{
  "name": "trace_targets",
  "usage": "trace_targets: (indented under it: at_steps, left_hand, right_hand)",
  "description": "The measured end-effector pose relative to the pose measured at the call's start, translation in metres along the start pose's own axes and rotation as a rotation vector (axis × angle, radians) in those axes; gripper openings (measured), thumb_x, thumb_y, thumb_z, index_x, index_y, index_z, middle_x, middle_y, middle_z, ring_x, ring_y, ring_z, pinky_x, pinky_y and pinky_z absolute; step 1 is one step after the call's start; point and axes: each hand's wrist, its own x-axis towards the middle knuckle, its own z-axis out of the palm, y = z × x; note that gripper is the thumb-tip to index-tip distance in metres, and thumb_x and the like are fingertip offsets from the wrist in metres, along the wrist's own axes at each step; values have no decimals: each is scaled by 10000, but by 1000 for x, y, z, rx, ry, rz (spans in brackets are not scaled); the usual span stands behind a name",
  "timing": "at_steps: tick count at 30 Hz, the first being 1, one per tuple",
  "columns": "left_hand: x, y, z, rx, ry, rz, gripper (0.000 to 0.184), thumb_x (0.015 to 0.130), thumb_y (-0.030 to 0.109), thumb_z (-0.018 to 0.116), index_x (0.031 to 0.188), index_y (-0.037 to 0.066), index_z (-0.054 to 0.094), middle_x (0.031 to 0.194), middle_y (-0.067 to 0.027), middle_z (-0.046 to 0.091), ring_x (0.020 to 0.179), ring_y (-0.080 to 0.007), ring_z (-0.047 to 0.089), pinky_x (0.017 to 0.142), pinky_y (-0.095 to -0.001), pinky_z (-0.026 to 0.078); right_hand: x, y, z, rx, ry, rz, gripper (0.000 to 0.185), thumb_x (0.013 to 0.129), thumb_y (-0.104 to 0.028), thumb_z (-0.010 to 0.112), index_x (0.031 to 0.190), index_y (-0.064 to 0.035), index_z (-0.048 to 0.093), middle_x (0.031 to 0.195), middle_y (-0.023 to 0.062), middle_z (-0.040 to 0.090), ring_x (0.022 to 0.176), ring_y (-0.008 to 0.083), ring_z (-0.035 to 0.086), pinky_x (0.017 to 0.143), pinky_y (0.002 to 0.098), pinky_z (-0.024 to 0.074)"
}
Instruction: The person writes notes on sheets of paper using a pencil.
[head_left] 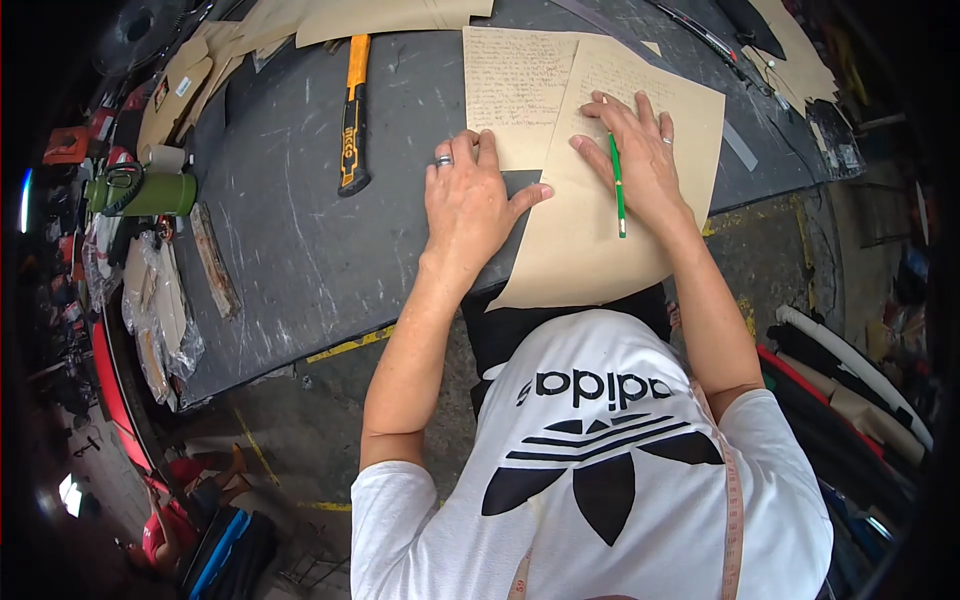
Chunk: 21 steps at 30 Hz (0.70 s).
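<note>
My left hand (467,200) rests with its fingers apart at the lower edge of a handwritten brown paper sheet (515,100). Its thumb touches the edge of a second brown sheet (590,225), which overlaps the first and hangs past the table's near edge. On this second sheet lies my right hand (645,165), holding a green pencil (619,195) between thumb and fingers, eraser end toward me. Faint handwriting shows at the top of the second sheet; the pencil's tip is hard to make out near my fingers.
An orange-and-black tool handle (354,130), like a hammer's, runs under a brown sheet (390,14). On the dark table (270,250), a green bottle (160,195) and plastic-wrapped pieces (160,310) stand left. A metal ruler (740,147) lies right. A person in red (165,530) is at lower left.
</note>
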Motion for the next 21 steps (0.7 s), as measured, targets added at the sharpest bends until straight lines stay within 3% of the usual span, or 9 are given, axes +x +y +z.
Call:
trace_targets:
  at_steps: [5,21]
  left_hand:
    - [0,2,-1,35,-9,5,944,873,688,781,1418,-68,629,1351,-224,621,1237,-418,600,991,-521,527]
    - [-1,6,-2,48,-7,-3,951,868,690,783,1449,-47,625,1361,-223,622,1278,-423,585,1000,-536,527]
  right_hand:
    - [-1,3,3,2,14,-3,481,1027,-484,707,1404,-191,652,1626,80,571,1583,524,326,1278,706,183]
    - [2,8,2,55,26,-5,500,1010,-496,723,1391,-178,666,1611,86,588,1590,511,329,1296,676,179]
